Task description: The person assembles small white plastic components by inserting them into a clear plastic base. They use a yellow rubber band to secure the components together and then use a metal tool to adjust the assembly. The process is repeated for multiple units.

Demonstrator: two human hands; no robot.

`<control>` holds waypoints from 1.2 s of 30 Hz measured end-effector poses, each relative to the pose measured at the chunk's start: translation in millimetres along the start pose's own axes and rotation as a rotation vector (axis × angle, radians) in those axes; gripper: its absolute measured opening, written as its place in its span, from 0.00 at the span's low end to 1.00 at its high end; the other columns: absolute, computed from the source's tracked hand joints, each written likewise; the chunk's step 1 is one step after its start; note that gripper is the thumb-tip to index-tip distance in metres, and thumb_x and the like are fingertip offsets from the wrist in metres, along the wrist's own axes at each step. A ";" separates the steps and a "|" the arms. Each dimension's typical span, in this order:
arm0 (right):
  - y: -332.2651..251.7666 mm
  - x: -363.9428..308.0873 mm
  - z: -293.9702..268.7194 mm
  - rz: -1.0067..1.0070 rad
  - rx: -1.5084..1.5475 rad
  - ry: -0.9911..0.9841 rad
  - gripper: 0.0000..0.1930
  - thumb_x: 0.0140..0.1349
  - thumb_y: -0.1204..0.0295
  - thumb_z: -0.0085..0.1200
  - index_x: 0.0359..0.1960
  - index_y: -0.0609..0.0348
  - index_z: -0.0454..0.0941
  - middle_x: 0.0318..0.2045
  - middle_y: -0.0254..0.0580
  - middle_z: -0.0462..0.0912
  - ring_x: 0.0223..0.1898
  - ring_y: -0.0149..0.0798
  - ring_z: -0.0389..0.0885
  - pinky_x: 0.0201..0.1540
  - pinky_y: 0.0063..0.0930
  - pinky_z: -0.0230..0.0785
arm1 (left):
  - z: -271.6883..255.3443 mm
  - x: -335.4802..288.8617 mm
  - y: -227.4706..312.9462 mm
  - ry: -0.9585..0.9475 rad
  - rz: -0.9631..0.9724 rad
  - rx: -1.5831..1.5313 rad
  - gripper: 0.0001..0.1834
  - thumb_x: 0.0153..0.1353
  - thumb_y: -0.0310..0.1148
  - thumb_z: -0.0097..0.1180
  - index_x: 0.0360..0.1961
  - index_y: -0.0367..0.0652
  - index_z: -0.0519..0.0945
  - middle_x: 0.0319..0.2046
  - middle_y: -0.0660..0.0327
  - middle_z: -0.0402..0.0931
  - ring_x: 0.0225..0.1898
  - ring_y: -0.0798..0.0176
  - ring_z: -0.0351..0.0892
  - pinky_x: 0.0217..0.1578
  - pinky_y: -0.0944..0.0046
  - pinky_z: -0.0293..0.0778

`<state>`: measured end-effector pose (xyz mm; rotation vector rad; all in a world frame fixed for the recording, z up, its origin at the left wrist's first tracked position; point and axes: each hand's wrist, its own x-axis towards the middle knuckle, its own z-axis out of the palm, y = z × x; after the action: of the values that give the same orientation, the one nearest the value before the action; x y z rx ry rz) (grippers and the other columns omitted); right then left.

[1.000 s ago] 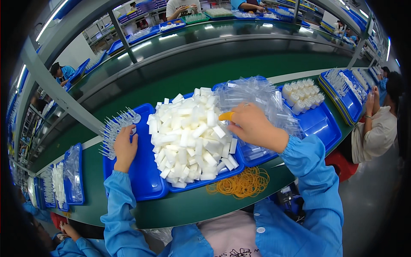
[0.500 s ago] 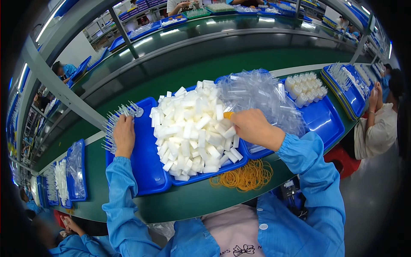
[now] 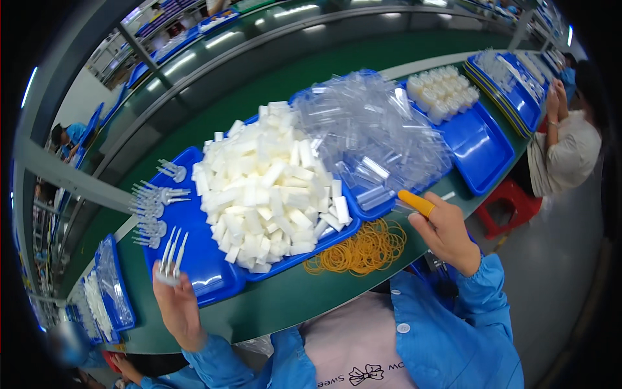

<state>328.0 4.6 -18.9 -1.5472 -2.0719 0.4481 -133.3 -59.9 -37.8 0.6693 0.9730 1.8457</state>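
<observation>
My left hand is closed on a small piece with a pale round base and several thin white prongs pointing up, near the front of the left blue tray. More pronged pieces lie in clusters along that tray's left edge. My right hand wears an orange finger cot on its index finger. Its thumb and index finger pinch a clear plastic tube, partly hidden by the fingers. White foam-like blocks are heaped in the middle tray, with clear plastic tubes piled to their right.
Orange rubber bands lie on the green table before the trays. Capped pieces stand by a blue tray at right. A metal post slants in at left. A co-worker sits right, near a red stool.
My left hand has come from the tray's far left edge toward me, now holding a pronged piece. My right hand has moved from the white blocks rightward and nearer, with a clear tube.
</observation>
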 end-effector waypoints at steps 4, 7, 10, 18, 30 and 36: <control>35.8 -25.1 28.8 0.023 0.083 0.114 0.12 0.55 0.69 0.58 0.41 0.56 0.79 0.24 0.42 0.71 0.22 0.44 0.73 0.24 0.34 0.63 | 19.1 -35.9 -13.4 0.019 -0.003 0.059 0.24 0.59 0.33 0.59 0.54 0.39 0.65 0.45 0.57 0.71 0.39 0.64 0.75 0.35 0.70 0.74; 41.1 -24.6 34.0 0.178 0.177 0.124 0.10 0.52 0.67 0.61 0.35 0.56 0.79 0.19 0.40 0.71 0.19 0.45 0.72 0.23 0.34 0.62 | 29.4 -47.2 -21.5 -0.077 0.000 0.161 0.21 0.58 0.33 0.61 0.48 0.40 0.65 0.41 0.59 0.71 0.35 0.64 0.76 0.32 0.70 0.74; 52.1 -24.1 34.3 0.180 -0.097 0.165 0.12 0.50 0.65 0.63 0.32 0.55 0.78 0.14 0.38 0.70 0.17 0.43 0.72 0.22 0.34 0.62 | 51.6 -54.1 -30.3 -0.119 0.015 0.195 0.20 0.57 0.33 0.62 0.44 0.42 0.65 0.37 0.61 0.70 0.33 0.66 0.75 0.30 0.72 0.73; -8.6 21.3 46.8 -0.014 0.316 0.255 0.17 0.51 0.62 0.63 0.42 0.55 0.79 0.18 0.39 0.73 0.19 0.41 0.75 0.22 0.34 0.64 | 98.8 -72.3 -43.5 -0.173 -0.081 0.284 0.12 0.51 0.23 0.59 0.31 0.41 0.66 0.29 0.63 0.64 0.26 0.68 0.72 0.25 0.67 0.74; -30.0 51.7 84.3 -0.103 -0.189 -0.092 0.19 0.52 0.60 0.59 0.40 0.62 0.76 0.30 0.45 0.76 0.27 0.49 0.78 0.29 0.42 0.67 | 97.9 -85.1 -62.6 -0.238 -0.235 0.262 0.10 0.51 0.22 0.57 0.31 0.39 0.67 0.29 0.61 0.66 0.25 0.65 0.75 0.27 0.65 0.79; -35.1 50.6 69.7 -0.165 -0.094 -0.120 0.14 0.53 0.63 0.58 0.29 0.63 0.74 0.29 0.46 0.75 0.27 0.49 0.78 0.27 0.41 0.69 | 95.9 -83.8 -68.6 -0.262 -0.300 0.143 0.13 0.50 0.21 0.62 0.33 0.37 0.70 0.31 0.59 0.69 0.30 0.59 0.80 0.31 0.61 0.80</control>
<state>249.0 45.3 -46.4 -1.4174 -2.3211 0.3962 9.0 -84.0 -47.3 0.7833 0.9776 1.3975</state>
